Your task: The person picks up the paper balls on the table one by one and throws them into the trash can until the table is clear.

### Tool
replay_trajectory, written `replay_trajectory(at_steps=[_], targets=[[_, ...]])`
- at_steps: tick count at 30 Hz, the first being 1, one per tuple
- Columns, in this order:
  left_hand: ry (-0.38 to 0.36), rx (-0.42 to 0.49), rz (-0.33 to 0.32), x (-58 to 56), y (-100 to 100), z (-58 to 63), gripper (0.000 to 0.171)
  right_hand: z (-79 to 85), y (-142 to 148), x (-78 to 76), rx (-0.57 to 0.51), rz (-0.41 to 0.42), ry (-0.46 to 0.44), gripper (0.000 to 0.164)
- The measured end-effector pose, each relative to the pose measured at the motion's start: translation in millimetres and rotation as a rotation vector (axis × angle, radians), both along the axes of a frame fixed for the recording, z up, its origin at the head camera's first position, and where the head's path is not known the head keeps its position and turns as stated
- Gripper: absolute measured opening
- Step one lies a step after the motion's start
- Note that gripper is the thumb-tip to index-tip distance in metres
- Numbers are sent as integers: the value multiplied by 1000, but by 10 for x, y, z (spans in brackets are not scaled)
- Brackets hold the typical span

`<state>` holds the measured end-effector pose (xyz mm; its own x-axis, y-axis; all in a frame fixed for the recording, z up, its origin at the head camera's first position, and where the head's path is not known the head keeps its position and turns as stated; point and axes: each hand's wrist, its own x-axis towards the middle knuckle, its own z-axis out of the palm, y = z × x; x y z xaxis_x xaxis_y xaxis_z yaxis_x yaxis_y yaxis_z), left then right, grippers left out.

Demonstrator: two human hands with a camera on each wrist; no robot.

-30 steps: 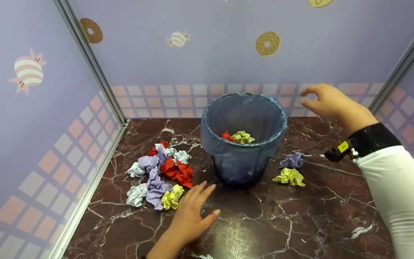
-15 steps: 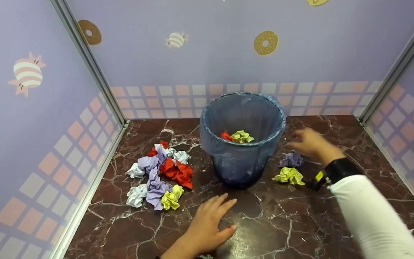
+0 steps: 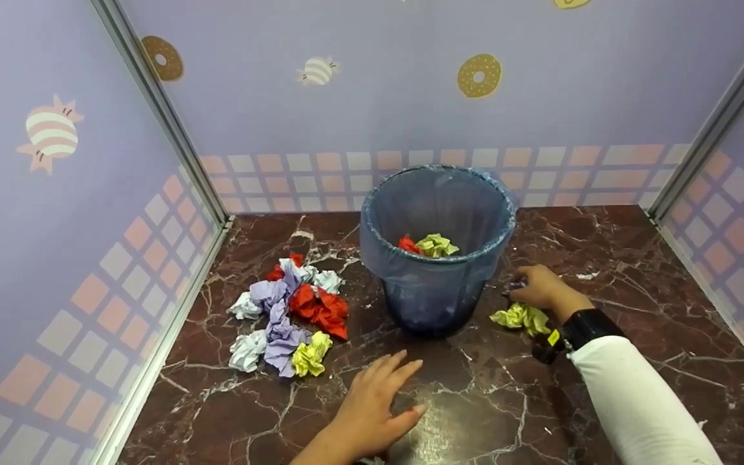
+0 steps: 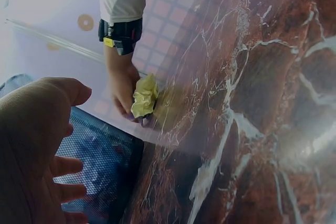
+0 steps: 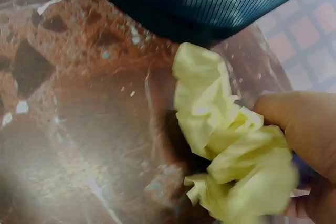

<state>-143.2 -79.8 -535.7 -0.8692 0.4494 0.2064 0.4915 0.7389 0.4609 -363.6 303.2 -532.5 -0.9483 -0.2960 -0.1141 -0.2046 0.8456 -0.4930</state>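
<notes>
My right hand (image 3: 543,289) has its fingers curled round a crumpled purple paper ball (image 3: 516,285), mostly hidden under the hand, right of the bin. Just in front of it lies a yellow paper ball (image 3: 522,318), which in the right wrist view covers part of the hand's work. Purple paper (image 5: 307,172) shows there between thumb and fingers. My left hand (image 3: 375,410) is held with spread fingers over the near middle of the table, holding nothing. A dark mesh bin (image 3: 433,303) with a blue liner stands at the centre, red and yellow paper balls inside.
Left of the bin lies a cluster of crumpled paper: purple (image 3: 278,323), red (image 3: 320,310), white (image 3: 248,350) and yellow (image 3: 310,354). Patterned wall panels (image 3: 398,97) enclose the dark marbled table (image 3: 475,400) at the back and sides.
My right hand has come down from beside the bin's rim to the purple paper ball and closed round it. My left hand has shifted slightly right, away from the paper cluster.
</notes>
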Motion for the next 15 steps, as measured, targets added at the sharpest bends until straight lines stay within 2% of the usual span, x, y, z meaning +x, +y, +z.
replay_trajectory(at_steps=[4,8,15], targets=[[16,12,9,-12,-24,-2,65,-98,75,-19,-8,-44,-38,62],[16,21,20,-16,-47,-7,65,-153,141,-44,3,-83,-55,71],[-34,45,39,5,-104,-7,66,-173,196,-69,1,-104,-121,69]])
